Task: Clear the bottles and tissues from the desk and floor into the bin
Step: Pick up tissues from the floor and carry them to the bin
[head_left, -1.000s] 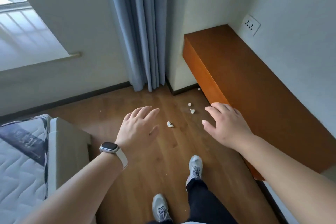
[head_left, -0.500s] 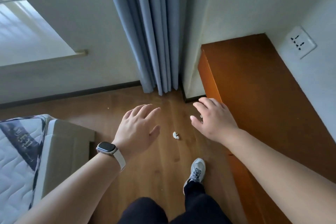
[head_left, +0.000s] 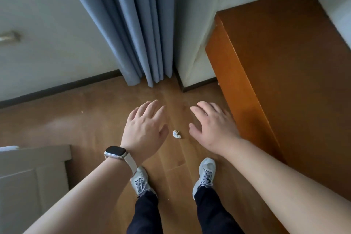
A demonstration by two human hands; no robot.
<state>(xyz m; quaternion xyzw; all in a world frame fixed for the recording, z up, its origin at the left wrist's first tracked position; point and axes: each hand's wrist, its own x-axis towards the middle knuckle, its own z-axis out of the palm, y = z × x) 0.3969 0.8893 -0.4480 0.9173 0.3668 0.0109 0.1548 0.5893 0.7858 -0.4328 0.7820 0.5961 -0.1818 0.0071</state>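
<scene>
Bare floor [head_left: 76, 119] lies open all round the tissue [head_left: 176, 134], between left hand [head_left: 144, 131] and right hand [head_left: 212, 129]. The desk [head_left: 284, 81] walls off the right, the curtain [head_left: 136, 24] hangs ahead, a pale frame [head_left: 34, 173] stands well apart at the left

Both hands, left [head_left: 145, 131] and right [head_left: 213, 129], reach out flat with fingers relaxed; a crumpled tissue [head_left: 176, 134] lies on the wooden floor [head_left: 76, 125] between them; orange desk [head_left: 284, 74] at right.

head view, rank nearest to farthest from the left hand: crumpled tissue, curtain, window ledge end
From the left hand:
1. crumpled tissue, on the floor just to its right
2. curtain, hanging ahead of its fingertips
3. window ledge end, far up left on the wall
</scene>
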